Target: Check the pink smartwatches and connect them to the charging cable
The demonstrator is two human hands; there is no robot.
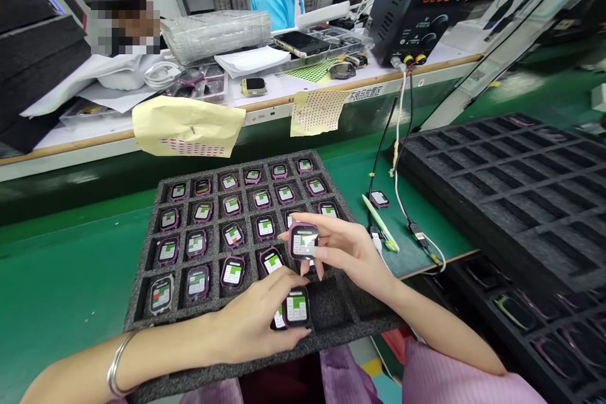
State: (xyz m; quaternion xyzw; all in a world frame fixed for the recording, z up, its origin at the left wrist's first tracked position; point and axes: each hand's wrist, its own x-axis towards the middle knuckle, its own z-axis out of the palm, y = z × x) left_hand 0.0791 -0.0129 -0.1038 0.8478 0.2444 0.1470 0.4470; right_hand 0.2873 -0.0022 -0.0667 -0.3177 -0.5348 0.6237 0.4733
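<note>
A black foam tray (142,293) lies before me, its compartments filled with several purple-framed smartwatch cases whose screens are lit white and green. In my right hand (353,246), a smartwatch case (303,241) is pinched between thumb and fingers above the tray, screen facing up. Lower down, my left hand (255,315) grips another smartwatch case (297,307) by its edges near the tray's front. Part of a further lit screen shows just behind that one; I cannot tell whether it is held too. A clear-framed case (161,294) sits in the front left compartment.
To the right are a smartwatch case (379,199), a green pen (379,221) and USB cables (419,237). Stacked foam trays (497,202) stand beyond. A power supply (416,6) is on the raised shelf, with a phone (302,43). Two people sit behind it.
</note>
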